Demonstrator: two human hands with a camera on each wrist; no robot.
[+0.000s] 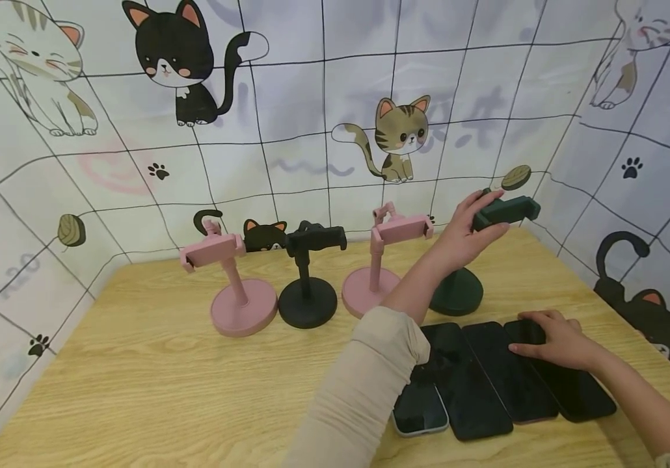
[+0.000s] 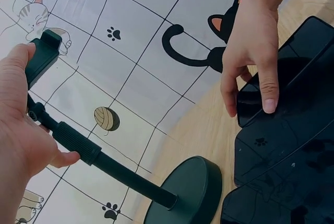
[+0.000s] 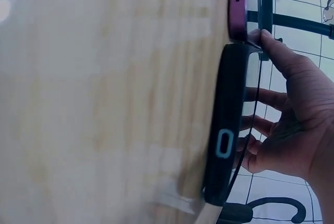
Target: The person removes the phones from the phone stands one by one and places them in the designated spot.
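Note:
At the back right, my left hand (image 1: 465, 229) grips the clamp head of a dark green phone stand (image 1: 507, 213). In the left wrist view the stand's pole (image 2: 122, 176) runs down to a round base (image 2: 201, 190) on the table. My right hand (image 1: 559, 341) holds the far end of the rightmost black phone (image 1: 583, 393), thumb at its left edge and fingers over the far side. The right wrist view shows this phone's near end (image 3: 224, 125) with its charging port. Left of it lie more phones (image 1: 484, 396), dark screens up, side by side.
Left of the green stand stand a pink phone stand (image 1: 402, 229), a black one (image 1: 307, 304) and another pink one (image 1: 244, 309), in a row. A smaller phone (image 1: 421, 411) lies partly behind my left sleeve. Cat-print cloth walls (image 1: 294, 130) border the wooden table (image 1: 183, 396).

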